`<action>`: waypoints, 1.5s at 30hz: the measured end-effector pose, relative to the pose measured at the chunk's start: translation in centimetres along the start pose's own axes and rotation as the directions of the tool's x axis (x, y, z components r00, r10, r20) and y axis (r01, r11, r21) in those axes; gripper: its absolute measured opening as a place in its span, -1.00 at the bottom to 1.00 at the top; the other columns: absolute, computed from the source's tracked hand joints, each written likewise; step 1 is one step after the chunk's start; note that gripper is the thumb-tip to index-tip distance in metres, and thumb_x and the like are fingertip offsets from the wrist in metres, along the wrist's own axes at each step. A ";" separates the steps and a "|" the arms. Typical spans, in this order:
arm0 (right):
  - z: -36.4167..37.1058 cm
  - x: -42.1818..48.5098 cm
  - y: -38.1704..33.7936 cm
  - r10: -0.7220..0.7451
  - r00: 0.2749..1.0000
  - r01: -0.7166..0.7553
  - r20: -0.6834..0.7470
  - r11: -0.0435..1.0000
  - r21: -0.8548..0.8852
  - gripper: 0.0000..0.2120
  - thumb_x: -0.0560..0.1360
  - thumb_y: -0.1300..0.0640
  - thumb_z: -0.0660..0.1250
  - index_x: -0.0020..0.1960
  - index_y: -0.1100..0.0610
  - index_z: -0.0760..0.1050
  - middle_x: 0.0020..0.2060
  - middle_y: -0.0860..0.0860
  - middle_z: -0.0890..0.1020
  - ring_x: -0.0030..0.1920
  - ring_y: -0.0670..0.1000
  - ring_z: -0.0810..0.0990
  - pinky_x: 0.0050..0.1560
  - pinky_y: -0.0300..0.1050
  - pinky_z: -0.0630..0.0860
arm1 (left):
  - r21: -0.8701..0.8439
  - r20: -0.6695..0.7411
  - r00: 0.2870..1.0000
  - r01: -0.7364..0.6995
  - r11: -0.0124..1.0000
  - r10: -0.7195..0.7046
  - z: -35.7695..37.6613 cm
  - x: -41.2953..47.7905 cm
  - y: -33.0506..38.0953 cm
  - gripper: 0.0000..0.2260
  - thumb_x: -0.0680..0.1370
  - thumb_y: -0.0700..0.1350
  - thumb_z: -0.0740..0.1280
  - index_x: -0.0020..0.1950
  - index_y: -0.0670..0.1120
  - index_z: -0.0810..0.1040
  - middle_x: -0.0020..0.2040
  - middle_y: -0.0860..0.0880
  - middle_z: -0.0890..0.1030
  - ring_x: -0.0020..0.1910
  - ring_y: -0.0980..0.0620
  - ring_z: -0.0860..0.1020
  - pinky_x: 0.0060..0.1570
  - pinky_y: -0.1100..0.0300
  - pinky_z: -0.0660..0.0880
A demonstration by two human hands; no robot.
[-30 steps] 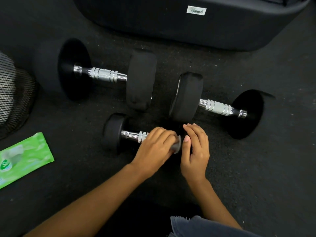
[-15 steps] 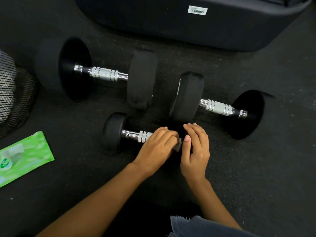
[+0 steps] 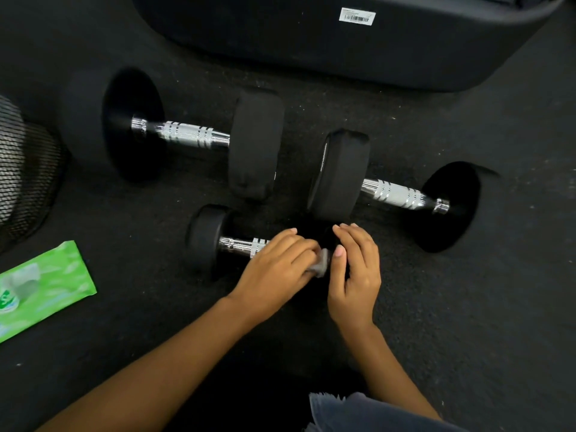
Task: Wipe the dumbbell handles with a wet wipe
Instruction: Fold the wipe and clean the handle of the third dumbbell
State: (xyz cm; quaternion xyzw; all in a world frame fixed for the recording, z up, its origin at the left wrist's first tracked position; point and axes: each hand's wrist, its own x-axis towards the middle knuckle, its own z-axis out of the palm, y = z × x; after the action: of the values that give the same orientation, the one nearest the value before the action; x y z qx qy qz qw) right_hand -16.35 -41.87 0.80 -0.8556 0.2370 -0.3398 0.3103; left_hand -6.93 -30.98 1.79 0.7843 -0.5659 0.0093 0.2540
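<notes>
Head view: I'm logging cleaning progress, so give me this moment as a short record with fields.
Being wiped: small dumbbell handle
Left hand: grips wet wipe round that handle
Right hand: rests on the small dumbbell's right end
Large dumbbells: left large dumbbell and right large dumbbell, no hand on them
Wipe pack: green, on the floor at left

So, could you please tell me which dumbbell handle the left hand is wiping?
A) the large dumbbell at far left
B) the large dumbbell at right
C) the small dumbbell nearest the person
C: the left hand holds a grey wet wipe against the handle of the small dumbbell, whose chrome shows just beside its fingers.
</notes>
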 end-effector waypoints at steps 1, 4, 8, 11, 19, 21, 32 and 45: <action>0.0 0.0 0.0 -0.002 1.000 0.002 -0.001 1.000 0.004 -0.64 0.60 0.12 0.07 0.18 0.30 0.53 0.13 0.13 0.56 0.25 0.08 0.47 0.27 0.04 0.40 | 0.012 0.026 1.000 0.014 1.000 -0.014 -0.4 -0.1 -0.4 -0.78 0.49 -0.08 0.24 0.00 -0.17 0.60 -0.02 -0.05 0.61 0.01 0.03 0.52 0.35 0.17 0.20; -0.1 -0.2 0.0 -0.010 1.000 0.010 -0.006 1.000 0.007 -0.67 0.59 0.15 0.10 0.17 0.29 0.52 0.13 0.13 0.56 0.26 0.07 0.46 0.27 0.03 0.40 | 0.075 0.128 0.977 0.163 0.984 -0.172 -1.1 0.1 -1.1 -0.66 0.54 0.08 0.15 0.05 -0.09 0.61 -0.06 0.02 0.64 0.00 0.03 0.54 0.36 0.13 0.16; -0.1 -0.3 0.0 -0.008 1.000 0.008 -0.007 1.000 -0.002 -0.68 0.57 0.17 0.11 0.17 0.29 0.52 0.13 0.12 0.56 0.25 0.07 0.46 0.28 0.01 0.40 | 0.214 0.252 0.914 0.267 0.940 -0.317 -1.5 1.8 -0.6 -0.57 0.56 0.07 0.01 -0.09 -0.07 0.64 -0.21 -0.03 0.66 -0.11 -0.05 0.57 0.29 0.07 0.16; 0.0 -0.3 0.1 -0.008 1.000 0.008 -0.014 1.000 0.002 -0.68 0.56 0.19 0.11 0.17 0.31 0.53 0.12 0.13 0.57 0.25 0.08 0.46 0.28 0.00 0.39 | 0.292 0.420 0.855 0.190 0.937 -0.304 -1.4 3.8 0.1 -0.63 0.62 0.00 0.00 0.01 -0.08 0.58 -0.04 -0.04 0.64 0.02 -0.10 0.54 0.30 0.02 0.17; -0.1 -0.4 0.2 -0.017 1.000 0.017 -0.012 1.000 0.005 -0.65 0.60 0.12 0.08 0.17 0.30 0.52 0.12 0.14 0.57 0.25 0.08 0.46 0.28 0.00 0.39 | 0.110 0.494 0.821 0.267 0.958 -0.285 -1.4 3.2 -0.4 -0.66 0.63 0.03 -0.02 0.18 -0.01 0.50 0.11 0.02 0.59 0.16 0.03 0.48 0.35 0.09 0.05; -0.1 -0.4 0.1 -0.015 1.000 0.015 -0.011 1.000 0.008 -0.65 0.59 0.13 0.08 0.17 0.30 0.53 0.12 0.14 0.56 0.25 0.08 0.46 0.28 0.00 0.39 | 0.155 0.536 0.784 0.274 0.949 -0.314 -1.7 3.6 -0.7 -0.65 0.63 0.01 -0.02 0.17 -0.02 0.52 0.11 0.01 0.59 0.15 0.01 0.49 0.37 0.04 0.06; -0.1 -0.4 0.1 -0.013 1.000 0.013 -0.014 1.000 0.000 -0.63 0.60 0.11 0.06 0.17 0.29 0.53 0.13 0.12 0.56 0.26 0.05 0.45 0.29 -0.02 0.39 | 0.088 0.590 0.761 0.272 0.958 -0.270 -1.3 4.7 -0.5 -0.64 0.63 0.02 -0.04 0.06 -0.03 0.54 0.03 -0.01 0.62 0.09 0.02 0.53 0.37 0.04 0.10; 0.0 -0.3 0.3 -0.007 1.000 0.007 -0.009 1.000 0.016 -0.63 0.60 0.11 0.07 0.16 0.31 0.53 0.13 0.13 0.57 0.26 0.05 0.45 0.28 -0.01 0.39 | 0.106 0.402 0.895 0.167 0.980 -0.196 -1.0 2.4 -0.1 -0.52 0.59 0.07 -0.15 0.10 -0.04 0.53 0.01 0.01 0.62 0.05 0.01 0.54 0.33 0.11 0.16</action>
State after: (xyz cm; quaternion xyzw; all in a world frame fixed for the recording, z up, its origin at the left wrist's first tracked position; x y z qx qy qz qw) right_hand -16.63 -41.93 0.45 -0.8524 0.2328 -0.3466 0.3149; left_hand -5.71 -32.68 3.30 0.8264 -0.5302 -0.1598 0.1022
